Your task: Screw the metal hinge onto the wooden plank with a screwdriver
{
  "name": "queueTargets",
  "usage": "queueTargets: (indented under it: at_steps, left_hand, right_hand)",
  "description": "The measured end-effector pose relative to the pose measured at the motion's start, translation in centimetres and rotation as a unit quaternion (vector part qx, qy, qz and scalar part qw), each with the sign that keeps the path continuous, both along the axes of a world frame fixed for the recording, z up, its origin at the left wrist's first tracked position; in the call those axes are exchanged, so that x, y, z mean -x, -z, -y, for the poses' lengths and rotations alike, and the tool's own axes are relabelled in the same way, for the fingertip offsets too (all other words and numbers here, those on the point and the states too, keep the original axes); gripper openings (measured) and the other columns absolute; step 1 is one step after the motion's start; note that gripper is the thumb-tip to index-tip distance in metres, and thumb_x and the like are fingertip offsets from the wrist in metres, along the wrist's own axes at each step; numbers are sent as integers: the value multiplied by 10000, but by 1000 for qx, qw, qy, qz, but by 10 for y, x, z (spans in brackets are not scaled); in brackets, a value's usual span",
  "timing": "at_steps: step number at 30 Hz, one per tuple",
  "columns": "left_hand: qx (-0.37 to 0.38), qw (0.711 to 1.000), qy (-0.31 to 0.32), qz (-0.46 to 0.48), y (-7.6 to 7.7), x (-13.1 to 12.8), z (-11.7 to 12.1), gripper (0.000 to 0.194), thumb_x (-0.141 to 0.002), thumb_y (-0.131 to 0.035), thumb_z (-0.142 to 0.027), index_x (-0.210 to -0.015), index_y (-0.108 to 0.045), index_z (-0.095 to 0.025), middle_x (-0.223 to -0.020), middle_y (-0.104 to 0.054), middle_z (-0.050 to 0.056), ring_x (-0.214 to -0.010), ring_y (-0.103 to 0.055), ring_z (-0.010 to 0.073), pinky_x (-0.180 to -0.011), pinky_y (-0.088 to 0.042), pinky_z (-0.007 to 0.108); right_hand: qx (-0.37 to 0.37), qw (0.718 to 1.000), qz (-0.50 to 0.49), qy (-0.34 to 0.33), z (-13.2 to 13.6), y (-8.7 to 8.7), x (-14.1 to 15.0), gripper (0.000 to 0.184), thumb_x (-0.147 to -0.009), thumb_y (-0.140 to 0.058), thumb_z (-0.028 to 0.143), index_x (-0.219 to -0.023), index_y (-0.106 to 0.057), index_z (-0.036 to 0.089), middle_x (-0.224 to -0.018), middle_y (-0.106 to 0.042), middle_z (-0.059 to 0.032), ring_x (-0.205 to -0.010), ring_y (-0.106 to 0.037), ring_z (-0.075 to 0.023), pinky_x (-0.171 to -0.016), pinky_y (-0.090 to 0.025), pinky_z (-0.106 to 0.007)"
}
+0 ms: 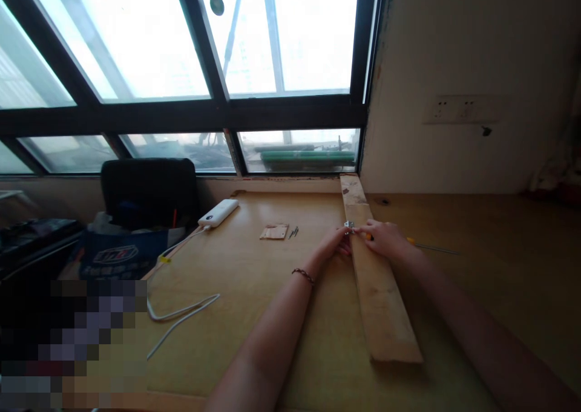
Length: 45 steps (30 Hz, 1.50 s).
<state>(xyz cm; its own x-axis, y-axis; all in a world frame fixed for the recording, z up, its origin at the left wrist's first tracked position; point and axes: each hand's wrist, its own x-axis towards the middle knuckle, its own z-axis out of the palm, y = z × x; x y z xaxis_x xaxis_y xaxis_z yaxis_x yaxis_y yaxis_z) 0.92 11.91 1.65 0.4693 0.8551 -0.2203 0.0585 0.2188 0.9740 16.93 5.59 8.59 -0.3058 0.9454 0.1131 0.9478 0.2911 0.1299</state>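
Observation:
A long wooden plank [381, 303] lies on the wooden table [254, 315], running from near me toward the window. A small silver metal piece [349, 225], perhaps a hinge, sits on the plank's left edge. My left hand [333, 244] rests beside the plank with its fingertips pinched on that metal piece. My right hand [384, 238] lies on top of the plank, its fingers closed toward the same piece. A screwdriver with a yellow handle [431, 247] lies just right of my right hand, partly hidden under it.
A small piece of wood or card [274, 232] and a few screws [293, 232] lie left of the plank. A white power bank [218, 212] with a white cable [181, 309] sits at the table's left. A black chair [147, 191] and a blue bag [122, 255] stand beyond.

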Motion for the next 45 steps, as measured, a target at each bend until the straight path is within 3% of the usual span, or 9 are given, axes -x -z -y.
queueTargets:
  at_steps: [19,23,25,28,31,33,36,41,45]
  left_hand:
    - [-17,1000,3,11,7,1,-4,289,-784,-464,-376,-734,-558,-107,-574,-599,42,-433,-559,104,-416,-456,199]
    - [-22,1000,3,-9,6,0,-2,302,-792,-450,-383,-698,-554,-115,-562,-608,42,-432,-558,102,-406,-452,190]
    - [-19,1000,3,-19,5,-1,-1,324,-785,-461,-411,-683,-552,-117,-553,-607,46,-438,-563,104,-413,-454,189]
    - [-22,999,1,-30,5,0,-1,338,-771,-482,-433,-673,-553,-118,-545,-604,47,-434,-564,106,-411,-452,189]
    - [-27,999,1,-26,5,0,-1,304,-777,-471,-393,-674,-558,-120,-539,-603,45,-428,-563,106,-390,-440,183]
    - [-27,999,3,-20,4,0,-1,280,-779,-464,-365,-677,-558,-122,-536,-604,45,-428,-564,106,-383,-437,179]
    - [-25,999,9,-19,2,1,-1,279,-780,-454,-345,-664,-560,-116,-545,-609,51,-423,-561,101,-383,-436,178]
    - [-16,1000,2,-22,1,0,0,288,-772,-456,-349,-642,-553,-111,-538,-596,48,-413,-558,103,-380,-434,182]
    - [-23,1000,4,-5,6,1,-3,269,-760,-458,-343,-665,-557,-111,-549,-598,48,-414,-561,109,-367,-423,184]
  right_hand:
    - [-19,999,-19,-19,2,2,1,389,-823,-415,320,-1187,-537,381,-982,-612,-30,-785,-619,-202,-644,-417,-286]
    - [-83,991,-103,-19,10,-19,-8,378,-805,-437,273,-1164,-554,269,-937,-633,-56,-836,-607,-211,-707,-439,-302]
    - [-170,962,-216,-3,18,-43,-18,374,-814,-443,297,-1174,-514,225,-932,-627,-66,-842,-597,-205,-748,-453,-314]
    - [-266,865,-423,-47,31,-83,-32,483,-773,-538,346,-1218,-376,253,-937,-580,-40,-824,-589,-187,-757,-490,-345]
    - [-236,776,-566,-150,35,-107,-34,490,-726,-610,344,-1132,-340,300,-988,-518,-11,-875,-595,-179,-779,-517,-389]
    - [-192,745,-615,-175,30,-110,-28,455,-711,-631,346,-1056,-339,289,-1002,-487,-3,-893,-603,-176,-801,-519,-402]
    - [-163,733,-643,-151,14,-98,-13,460,-694,-648,364,-993,-312,265,-1005,-464,-5,-883,-608,-165,-823,-512,-386]
    - [-149,755,-631,-102,-10,-77,-3,471,-691,-628,386,-981,-283,252,-992,-475,-17,-866,-601,-165,-824,-503,-370]
    - [-147,761,-623,-103,-12,-73,-3,458,-693,-620,355,-988,-287,249,-998,-487,-23,-841,-604,-162,-824,-496,-369]
